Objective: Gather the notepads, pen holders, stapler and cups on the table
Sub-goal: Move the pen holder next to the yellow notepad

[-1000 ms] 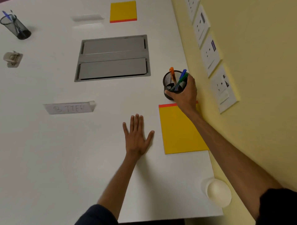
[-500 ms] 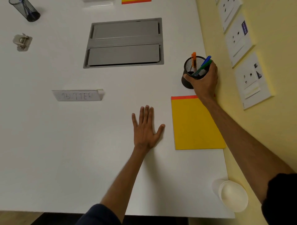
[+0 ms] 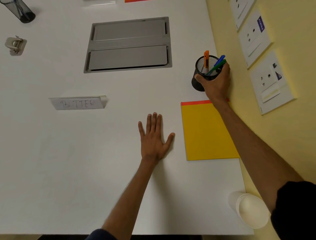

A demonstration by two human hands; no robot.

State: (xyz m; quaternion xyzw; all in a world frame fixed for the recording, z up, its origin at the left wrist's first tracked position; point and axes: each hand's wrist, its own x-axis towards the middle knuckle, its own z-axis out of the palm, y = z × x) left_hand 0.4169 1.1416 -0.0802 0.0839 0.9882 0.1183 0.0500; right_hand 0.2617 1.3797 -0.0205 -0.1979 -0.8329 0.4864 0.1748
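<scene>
My right hand (image 3: 215,84) grips a black mesh pen holder (image 3: 202,70) with orange, blue and green pens, close to the table's right edge. Just in front of it lies a yellow notepad (image 3: 205,131) with a red top strip; my right forearm crosses its corner. My left hand (image 3: 153,138) rests flat on the white table (image 3: 68,171), fingers straight, left of the notepad. A stack of white paper cups (image 3: 249,210) stands at the near right corner. A second mesh pen holder (image 3: 22,11) is at the far left, a grey stapler (image 3: 15,45) below it. Another notepad's edge (image 3: 136,0) peeks at the top.
A grey cable hatch (image 3: 128,44) is set into the table's middle. A folded name card (image 3: 78,102) reading "BITTER" lies left of centre. A yellow wall (image 3: 290,154) with white socket plates (image 3: 271,82) runs along the right side.
The view has shifted, so everything sits slightly lower in frame. My right hand keeps its grip on the pen holder; my left hand stays flat on the table.
</scene>
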